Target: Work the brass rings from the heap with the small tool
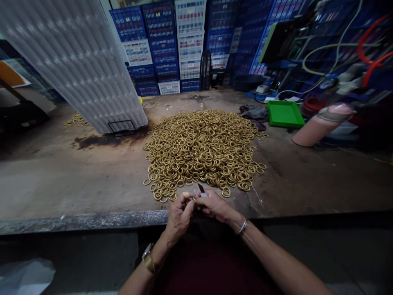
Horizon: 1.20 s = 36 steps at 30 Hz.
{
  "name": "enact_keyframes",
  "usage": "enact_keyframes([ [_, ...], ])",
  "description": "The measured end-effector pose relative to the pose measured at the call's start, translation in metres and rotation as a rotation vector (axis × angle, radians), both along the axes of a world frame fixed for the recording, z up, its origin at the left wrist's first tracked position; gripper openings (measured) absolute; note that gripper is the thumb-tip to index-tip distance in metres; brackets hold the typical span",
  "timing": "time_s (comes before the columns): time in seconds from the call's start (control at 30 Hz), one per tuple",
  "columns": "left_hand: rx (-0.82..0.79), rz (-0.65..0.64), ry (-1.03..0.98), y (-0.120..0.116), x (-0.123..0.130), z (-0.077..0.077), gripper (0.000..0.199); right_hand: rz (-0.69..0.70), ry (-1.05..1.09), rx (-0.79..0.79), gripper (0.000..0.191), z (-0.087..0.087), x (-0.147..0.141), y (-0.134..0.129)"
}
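Note:
At the table's front edge, my left hand (179, 214) pinches a small brass-coloured ring (195, 200) between thumb and fingers. Close against it on the right, my right hand (215, 205) is closed around a cutter (202, 190) whose dark blade points up and to the left. The fingertips of both hands meet around the ring. Just beyond them spreads a wide heap of brass-coloured rings (202, 143), with a few loose ones along its edges.
A tall stack of translucent ribbed sheets (101, 73) stands at the left. A green tray (285, 114), a dark cloth (254, 112) and a pink cylinder (317, 128) are at the right. Blue and white crates (190, 43) line the back.

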<state>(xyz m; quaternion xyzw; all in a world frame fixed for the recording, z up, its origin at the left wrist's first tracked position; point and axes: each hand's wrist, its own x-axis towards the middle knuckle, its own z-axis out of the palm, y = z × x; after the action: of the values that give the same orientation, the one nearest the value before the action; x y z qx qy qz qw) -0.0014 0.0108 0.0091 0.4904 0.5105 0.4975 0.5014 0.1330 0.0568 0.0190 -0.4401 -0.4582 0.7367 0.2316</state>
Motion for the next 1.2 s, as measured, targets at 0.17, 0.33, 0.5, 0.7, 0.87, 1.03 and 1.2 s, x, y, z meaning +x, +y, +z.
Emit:
enact_keyframes([
  [0.17, -0.019, 0.054, 0.069, -0.001, 0.002, 0.001, 0.014, -0.086, -0.055, 0.05, 0.023, -0.006, 0.001, -0.001],
  [0.33, -0.015, 0.099, 0.108, -0.001, 0.007, 0.006, 0.015, -0.093, -0.135, 0.243, 0.024, -0.011, 0.003, -0.002],
  [0.5, -0.241, 0.025, -0.022, -0.003, 0.01, 0.011, 0.024, -0.08, -0.206, 0.35, 0.02, -0.012, 0.004, 0.002],
  [0.7, -0.349, -0.069, -0.225, -0.008, 0.011, 0.007, 0.031, -0.041, -0.216, 0.478, 0.018, -0.009, 0.007, 0.005],
  [0.87, -0.324, -0.007, -0.32, -0.01, 0.013, 0.011, 0.03, -0.105, -0.246, 0.393, 0.018, -0.01, 0.007, 0.005],
  [1.03, -0.29, 0.045, -0.289, -0.01, 0.014, 0.015, 0.031, 0.009, -0.41, 0.805, 0.014, -0.016, 0.01, 0.0],
  [1.2, -0.231, 0.013, -0.206, -0.01, 0.014, 0.01, 0.03, 0.148, -0.503, 0.962, 0.01, -0.017, 0.012, -0.009],
])
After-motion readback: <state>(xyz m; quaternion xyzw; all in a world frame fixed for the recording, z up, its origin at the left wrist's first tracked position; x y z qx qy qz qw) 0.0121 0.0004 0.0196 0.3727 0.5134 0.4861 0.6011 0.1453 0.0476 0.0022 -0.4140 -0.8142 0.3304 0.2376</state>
